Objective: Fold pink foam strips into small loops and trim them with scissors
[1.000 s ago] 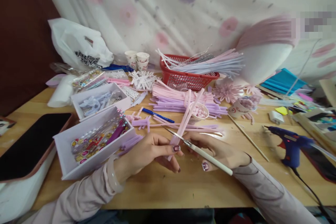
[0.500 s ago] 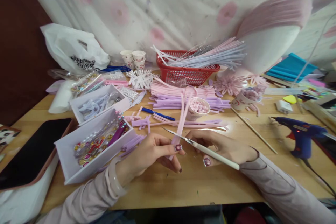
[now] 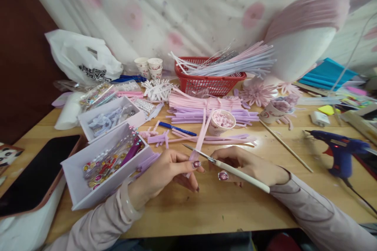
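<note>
My left hand [image 3: 173, 168] pinches the lower ends of pink pipe cleaners [image 3: 200, 135], whose long ends rise in a narrow V. In my right hand [image 3: 244, 164] are white-handled scissors [image 3: 235, 172], their long handle slanting down to the right. Their narrow metal blade crosses the pipe cleaners just above my left fingers; whether a second blade lies behind is hidden. Beyond my hands, a paper cup [image 3: 220, 123] holds short pink pieces. Pink and purple pipe cleaner bundles [image 3: 203, 104] lie behind it.
Two white boxes [image 3: 76, 182] of beads and trimmings stand left, beside a phone [image 3: 38, 172]. A blue glue gun [image 3: 338, 149] with its cord and a wooden stick [image 3: 285, 145] lie right. At the back is a red basket [image 3: 206, 84]; a blue pen [image 3: 176, 128] lies mid-table.
My left fingers and the pipe cleaners have shifted slightly left. My right thumb has moved a little left and up, while the blade stays across the pipe cleaners.
</note>
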`<state>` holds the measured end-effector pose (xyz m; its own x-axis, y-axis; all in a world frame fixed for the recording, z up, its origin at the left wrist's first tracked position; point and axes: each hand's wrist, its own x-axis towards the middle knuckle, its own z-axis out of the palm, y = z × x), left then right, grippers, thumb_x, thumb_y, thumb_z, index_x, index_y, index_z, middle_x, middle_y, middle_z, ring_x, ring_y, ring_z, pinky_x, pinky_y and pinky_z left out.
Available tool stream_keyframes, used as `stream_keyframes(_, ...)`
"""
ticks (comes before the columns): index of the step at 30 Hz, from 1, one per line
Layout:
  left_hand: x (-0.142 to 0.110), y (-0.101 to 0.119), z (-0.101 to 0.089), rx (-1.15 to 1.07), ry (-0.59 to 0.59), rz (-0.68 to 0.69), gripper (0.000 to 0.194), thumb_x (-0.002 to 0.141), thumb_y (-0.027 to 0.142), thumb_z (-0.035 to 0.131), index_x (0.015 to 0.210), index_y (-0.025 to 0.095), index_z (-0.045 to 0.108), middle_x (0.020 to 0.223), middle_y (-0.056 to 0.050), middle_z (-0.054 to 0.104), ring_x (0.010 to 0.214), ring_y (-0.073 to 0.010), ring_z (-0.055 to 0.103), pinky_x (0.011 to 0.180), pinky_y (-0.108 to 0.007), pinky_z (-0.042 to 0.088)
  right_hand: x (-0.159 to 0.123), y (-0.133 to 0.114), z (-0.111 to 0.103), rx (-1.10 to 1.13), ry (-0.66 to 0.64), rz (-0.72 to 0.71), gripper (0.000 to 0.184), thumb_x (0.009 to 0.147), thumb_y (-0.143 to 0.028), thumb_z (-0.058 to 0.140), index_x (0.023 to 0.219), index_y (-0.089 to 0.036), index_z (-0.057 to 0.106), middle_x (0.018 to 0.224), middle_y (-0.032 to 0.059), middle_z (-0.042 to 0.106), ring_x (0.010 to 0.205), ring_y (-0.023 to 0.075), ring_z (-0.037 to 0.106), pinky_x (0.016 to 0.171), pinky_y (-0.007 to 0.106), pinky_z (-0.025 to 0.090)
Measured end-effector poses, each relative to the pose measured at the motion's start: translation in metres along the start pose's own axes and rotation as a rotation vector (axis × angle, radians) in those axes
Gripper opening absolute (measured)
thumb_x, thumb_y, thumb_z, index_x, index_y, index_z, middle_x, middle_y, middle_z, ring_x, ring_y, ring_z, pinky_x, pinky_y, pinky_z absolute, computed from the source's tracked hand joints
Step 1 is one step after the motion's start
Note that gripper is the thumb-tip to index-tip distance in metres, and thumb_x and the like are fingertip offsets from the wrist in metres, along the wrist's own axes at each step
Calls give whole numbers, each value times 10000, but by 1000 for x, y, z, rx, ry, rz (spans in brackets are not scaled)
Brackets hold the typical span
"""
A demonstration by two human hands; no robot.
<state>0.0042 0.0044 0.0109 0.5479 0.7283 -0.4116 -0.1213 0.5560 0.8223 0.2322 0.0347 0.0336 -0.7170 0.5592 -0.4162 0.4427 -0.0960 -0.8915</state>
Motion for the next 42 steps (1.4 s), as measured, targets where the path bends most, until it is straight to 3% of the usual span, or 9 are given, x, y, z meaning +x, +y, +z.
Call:
stream_keyframes(6, 0, -1, -1, 7, 15, -21, 235, 711, 331, 673, 759, 103, 707, 540, -51, 670, 515, -134, 623, 543, -214, 491, -1, -4, 2, -110, 44, -47, 332, 764, -439, 620, 878, -129, 583, 700, -7, 520, 521, 65, 457, 415, 160, 364)
stream_keyframes(13, 0, -1, 0, 31, 41, 11, 220, 735, 321, 662, 701, 107, 698, 580, -44, 674, 541, -124, 626, 570, -216, 505, 2, 4, -1, -28, 113, 20, 332, 795, -476, 557, 898, -160, 565, 642, -27, 524, 373, 55, 439, 338, 174, 333)
stream_keyframes(16, -2, 1, 0, 18, 112, 159, 216, 758, 318, 647, 699, 117, 699, 579, -30, 670, 541, -115, 620, 584, -214, 503, 1, 5, -4, -246, 191, -98, 289, 776, -431, 598, 873, -159, 617, 638, -7, 563, 458, 81, 463, 415, 194, 351)
stream_keyframes(19, -4, 4, -3, -36, 283, 413, 178, 774, 308, 640, 784, 143, 707, 590, -11, 676, 584, -104, 623, 642, -204, 497, -1, 4, -3, -490, 273, -184, 219, 784, -358, 588, 854, -159, 643, 592, -5, 567, 477, 89, 445, 442, 203, 330)
stream_keyframes(21, -4, 7, -4, -106, 351, 483, 159, 759, 299, 659, 789, 151, 707, 640, -12, 691, 626, -108, 632, 663, -206, 498, -3, 2, -1, -624, 304, -224, 190, 771, -286, 584, 907, -167, 645, 586, -10, 574, 480, 90, 453, 459, 203, 329)
stream_keyframes(28, 0, 2, -2, -105, 206, 391, 178, 767, 298, 653, 778, 127, 701, 655, -25, 688, 599, -112, 630, 626, -214, 503, -5, -1, 0, -801, 285, -438, 168, 781, -218, 555, 903, -172, 661, 742, 48, 640, 615, 114, 559, 574, 212, 396)
stream_keyframes(33, 1, -2, 4, 74, 4, 285, 193, 789, 303, 624, 812, 128, 701, 606, -20, 680, 544, -109, 620, 576, -208, 489, -2, 8, 11, -574, 480, -547, 157, 819, -241, 553, 930, -151, 618, 700, 39, 622, 617, 117, 563, 583, 222, 424)
stream_keyframes(36, 1, -5, 12, 199, -147, 167, 222, 778, 311, 628, 704, 113, 696, 621, -45, 690, 555, -125, 628, 581, -220, 489, 3, 12, 25, -261, 409, -519, 265, 803, -274, 595, 1023, -132, 557, 725, 33, 611, 580, 102, 558, 523, 200, 435)
stream_keyframes(42, 4, -7, 18, 265, -78, 158, 254, 761, 352, 635, 727, 105, 678, 647, -53, 695, 538, -124, 618, 557, -215, 479, 14, 13, 36, 143, 414, -495, 143, 814, -277, 596, 795, -136, 576, 614, 9, 601, 482, 69, 526, 448, 166, 408)
